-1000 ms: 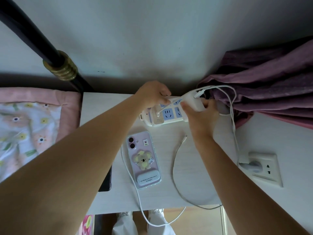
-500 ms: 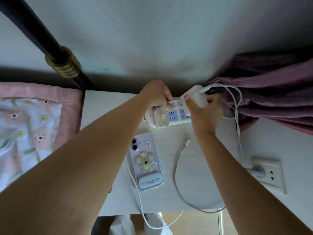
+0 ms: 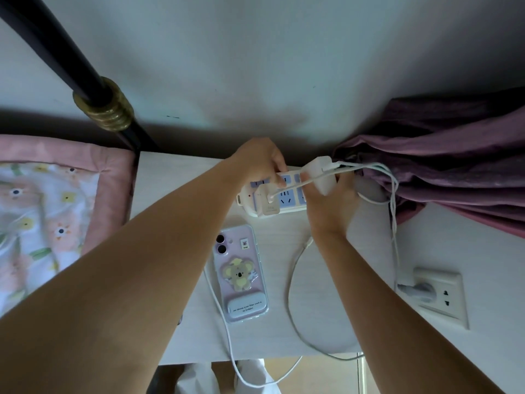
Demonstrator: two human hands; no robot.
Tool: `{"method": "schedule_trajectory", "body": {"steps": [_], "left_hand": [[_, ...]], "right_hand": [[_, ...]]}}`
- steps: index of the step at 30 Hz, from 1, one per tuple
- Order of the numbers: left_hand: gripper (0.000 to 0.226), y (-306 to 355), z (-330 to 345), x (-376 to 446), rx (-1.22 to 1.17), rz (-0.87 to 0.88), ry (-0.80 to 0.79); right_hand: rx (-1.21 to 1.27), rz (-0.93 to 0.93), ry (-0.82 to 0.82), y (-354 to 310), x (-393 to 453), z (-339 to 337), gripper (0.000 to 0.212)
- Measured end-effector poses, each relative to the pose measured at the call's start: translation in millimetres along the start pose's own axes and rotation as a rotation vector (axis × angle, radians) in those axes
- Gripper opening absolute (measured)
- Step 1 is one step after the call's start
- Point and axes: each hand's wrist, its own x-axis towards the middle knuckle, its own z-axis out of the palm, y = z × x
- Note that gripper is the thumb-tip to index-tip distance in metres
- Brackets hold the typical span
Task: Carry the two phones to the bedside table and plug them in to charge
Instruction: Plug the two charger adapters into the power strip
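A phone in a lilac case with a koala grip [image 3: 240,273] lies face down on the white bedside table [image 3: 181,331], a white cable running along its left side. Beyond it sits a white power strip with blue sockets [image 3: 284,199], one small charger [image 3: 267,200] plugged into it. My left hand [image 3: 260,162] presses on the strip's far edge. My right hand [image 3: 331,200] grips a white charger block [image 3: 319,172] tilted over the strip's right end. A second white cable [image 3: 292,282] lies loose on the table, its plug end free. I see only one phone.
A purple curtain [image 3: 454,155] bunches at the table's right back corner. A wall socket [image 3: 437,297] with a plug in it is on the right. A floral quilt [image 3: 42,217] and a black bedpost [image 3: 93,89] are to the left.
My right hand has lifted and tilted the charger block slightly over the strip's right end. My left hand stays on the strip. The phone and loose cable have not moved.
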Motion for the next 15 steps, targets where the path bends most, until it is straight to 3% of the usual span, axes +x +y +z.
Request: {"method": "schedule_trajectory", "body": {"steps": [6,15], "left_hand": [[0.037,-1.6,-5.7,4.9,0.115,0.042,-0.082],[0.041,-3.0,-4.5,3.1,0.173,0.12,-0.043]], "right_hand": [[-0.112,0.003,-0.069,1.1,1.7,7.3,0.051],[-0.279,0.004,-0.176,-4.7,6.4,6.7,0.05]]}}
